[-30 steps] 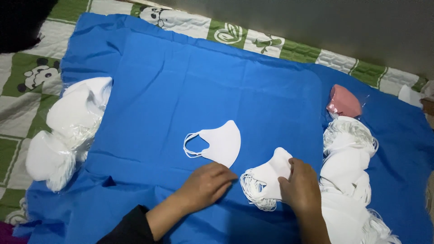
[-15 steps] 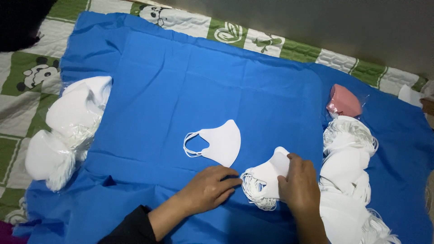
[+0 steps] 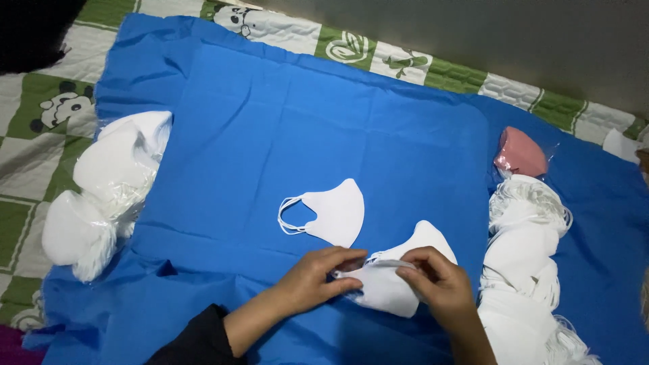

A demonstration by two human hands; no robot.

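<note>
Both hands pinch the same white mask (image 3: 395,280): the left hand (image 3: 318,277) closes its fingertips on the near left edge, and the right hand (image 3: 436,284) closes thumb and fingers on the thin ear loops at the top edge, so neither hand is open. This mask lies on the blue cloth (image 3: 270,122), near its front edge, and it seems to be folded in half, though the hands hide part of it. Just behind it, toward the middle of the cloth, one folded mask (image 3: 334,213) already lies flat with its loops to the left. On the right side of the cloth a long loose heap of white masks (image 3: 524,270) remains, with a pink mask in clear wrap (image 3: 519,154) behind it. At the left edge of the cloth lie bagged bundles of masks (image 3: 101,189). As I judge, much work is left.
</note>
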